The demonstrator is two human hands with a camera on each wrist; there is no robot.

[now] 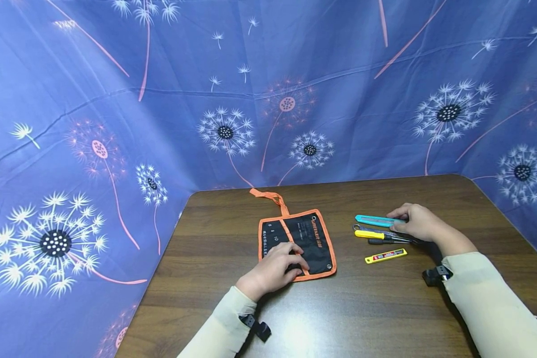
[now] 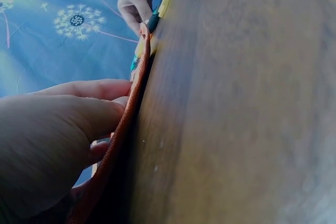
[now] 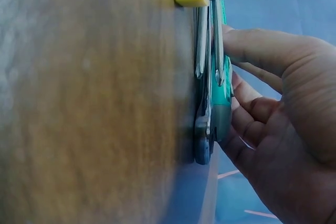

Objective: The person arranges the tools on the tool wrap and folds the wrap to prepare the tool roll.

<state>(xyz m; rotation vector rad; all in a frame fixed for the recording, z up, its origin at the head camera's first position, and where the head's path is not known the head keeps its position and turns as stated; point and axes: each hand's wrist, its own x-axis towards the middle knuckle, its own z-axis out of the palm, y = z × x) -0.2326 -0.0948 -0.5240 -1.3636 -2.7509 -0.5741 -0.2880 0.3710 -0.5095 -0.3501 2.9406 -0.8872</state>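
A black tool pouch point(image 1: 316, 238) with orange edging lies flat on the table. My left hand point(image 1: 273, 268) rests on its lower middle, fingers loosely bent against the fabric; the left wrist view catches the pouch's orange edge point(image 2: 137, 85) beside the fingers. To the right, my right hand point(image 1: 418, 223) pinches the right end of a teal utility knife point(image 1: 371, 220) between thumb and fingers. Next to that knife lie a metal wrench point(image 3: 202, 142), partly hidden, a yellow-handled screwdriver point(image 1: 369, 234) and a black-handled screwdriver point(image 1: 380, 242). Nearer me sits a slim yellow case point(image 1: 386, 256) with a red-and-black label.
The pouch's orange tie strap point(image 1: 268, 195) stretches toward the table's back edge. A brown wood-grain table point(image 1: 206, 238) carries everything. Behind it and along the left hangs a blue dandelion-print cloth point(image 1: 362, 124).
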